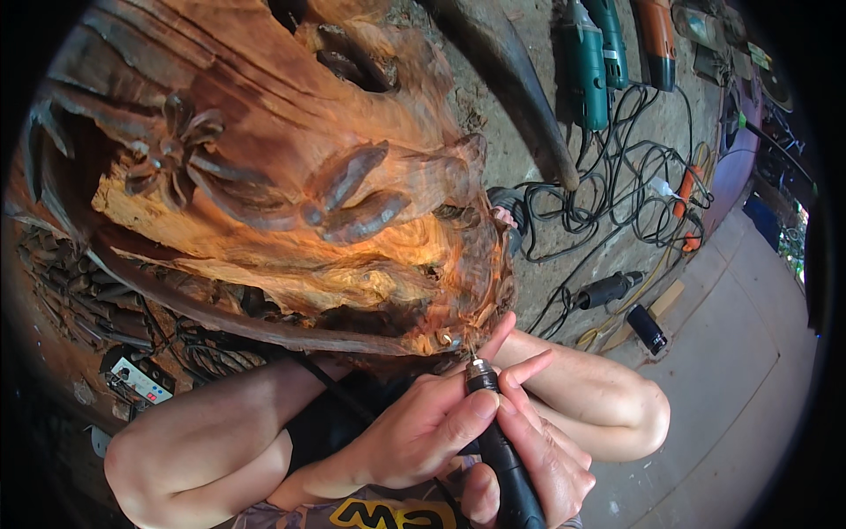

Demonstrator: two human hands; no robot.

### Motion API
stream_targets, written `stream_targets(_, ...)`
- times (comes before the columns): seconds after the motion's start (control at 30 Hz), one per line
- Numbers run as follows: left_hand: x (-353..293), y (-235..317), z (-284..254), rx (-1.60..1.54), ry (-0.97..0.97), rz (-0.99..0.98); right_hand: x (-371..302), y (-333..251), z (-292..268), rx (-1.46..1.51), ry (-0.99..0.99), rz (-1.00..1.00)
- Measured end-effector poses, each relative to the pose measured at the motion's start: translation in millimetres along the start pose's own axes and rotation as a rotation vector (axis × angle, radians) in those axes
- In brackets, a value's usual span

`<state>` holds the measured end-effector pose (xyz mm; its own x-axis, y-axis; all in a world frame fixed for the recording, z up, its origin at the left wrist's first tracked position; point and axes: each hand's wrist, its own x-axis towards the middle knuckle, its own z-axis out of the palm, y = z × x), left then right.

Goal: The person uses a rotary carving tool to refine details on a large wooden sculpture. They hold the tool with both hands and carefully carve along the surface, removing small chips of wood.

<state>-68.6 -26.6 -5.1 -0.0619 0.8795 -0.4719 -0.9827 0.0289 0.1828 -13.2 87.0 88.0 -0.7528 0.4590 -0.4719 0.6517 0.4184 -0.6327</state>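
Observation:
A large reddish-brown wood carving [264, 106] fills the upper left, with carved leaves [361, 198] and a carved flower [172, 150] standing out from its surface. Gripped in both hands is a black rotary carving tool [511, 472]. Its thin bit meets the carving's lower right edge or sits very close to it; I cannot tell which. My left hand [419, 432] pinches the tool near its collar from the left. From the right, my right hand [551, 458] wraps around the body, with a couple of fingers stretched toward the wood.
Crossed bare legs lie beneath the hands. Green power tools [586, 75] and an orange one [656, 40] lie at the upper right beside tangled black cables [608, 185]. A black cylinder [648, 328] rests farther right. On the left are a control box [137, 377] and dark wood pieces [84, 286].

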Motion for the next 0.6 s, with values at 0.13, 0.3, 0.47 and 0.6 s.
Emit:
stream_targets(0.13, 3.0, -1.0, -2.5, 0.042, -0.017, -0.007, 3.1, -8.8, -4.9, -0.018, -0.033, 0.077)
stream_targets(0.3, 3.8, 5.4, -3.8, 0.075, -0.07, -0.035, 16.6, -9.1, -18.4, 0.086, -0.158, 0.216)
stream_targets(0.47, 4.8, 5.9, -7.7, 0.105, -0.089, -0.038, 67.4, 21.4, -39.0, 0.409, -0.541, 0.495)
stream_targets(0.6, 5.3, 5.8, -3.0, 0.041, -0.042, -0.047, 92.7, 34.5, -45.9, 0.709, -0.838, 0.824)
